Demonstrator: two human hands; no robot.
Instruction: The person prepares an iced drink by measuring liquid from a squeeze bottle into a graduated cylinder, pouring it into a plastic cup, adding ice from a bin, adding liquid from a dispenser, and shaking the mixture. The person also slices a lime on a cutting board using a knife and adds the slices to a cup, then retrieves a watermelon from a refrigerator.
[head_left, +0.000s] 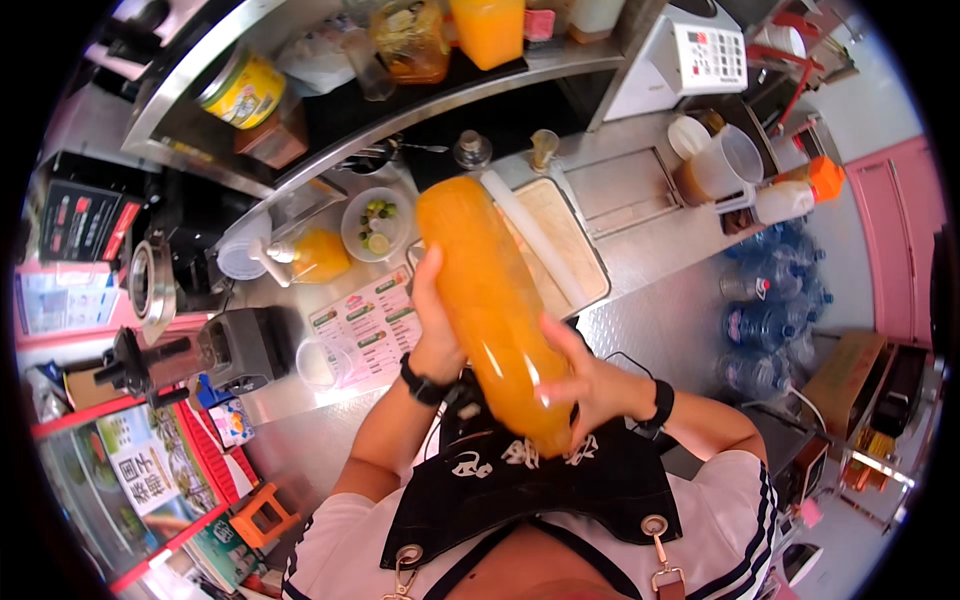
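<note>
A large clear bottle of orange liquid (491, 300) is held tilted in front of my chest, its base towards the counter and its narrow neck close to my black apron. My left hand (439, 315) grips its side near the middle. Around the neck end are the fingers of my right hand (592, 382). Beyond the bottle lies a pale cutting board (581, 247) with a white cylindrical rod (532, 236) on it. Left of the bottle are a bowl of small green citrus fruit (376, 225) and a pump bottle of orange liquid (319, 255). A printed menu sheet (367, 330) lies partly behind my left forearm.
A clear plastic cup (322, 364) and a grey blender base (244, 349) stand on the left. A measuring jug (724, 165) and a white bottle with an orange cap (787, 199) are at right. A steel shelf (360, 142) overhangs the counter's back. Large blue water bottles (757, 322) stand beyond the counter.
</note>
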